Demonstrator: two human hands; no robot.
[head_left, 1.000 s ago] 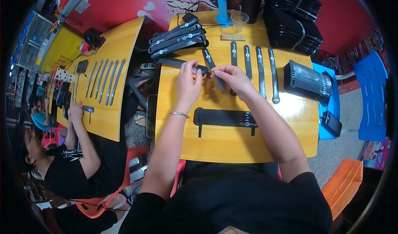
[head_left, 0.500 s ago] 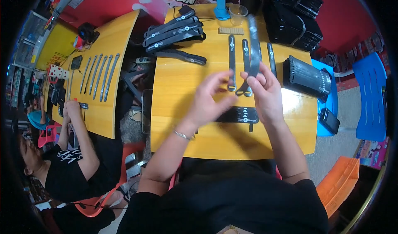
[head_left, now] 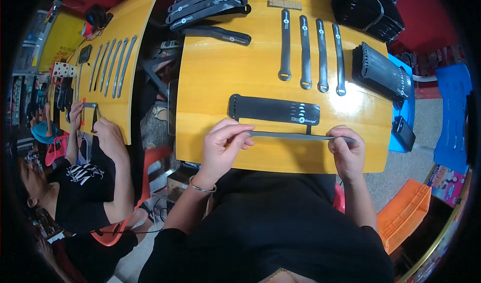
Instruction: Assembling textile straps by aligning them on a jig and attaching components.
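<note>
A narrow grey hook-and-loop strap [head_left: 288,135] is stretched level between my hands, just above the near part of the table. My left hand [head_left: 224,145] pinches its left end, and my right hand [head_left: 347,150] pinches the right end between thumb and fingers. Right behind the strap, a black flat card or sleeve [head_left: 265,109] with white print and oval marks lies lengthwise. Below its right end shows a short dark tab [head_left: 308,129]. Farther off, several grey straps with looped ends [head_left: 304,52] lie side by side, pointing away from me.
A pile of folded dark straps [head_left: 208,7] sits at the back left, near a small wooden block [head_left: 284,4]. Black bundles [head_left: 363,12] and a stack of black sleeves [head_left: 381,72] stand at the right. At the left table [head_left: 131,77], another person handles a strap.
The strap, earlier upright in my right hand, is now drawn level between both hands, nearer my body. My left hand has closed on its end. The view has tilted downward.
</note>
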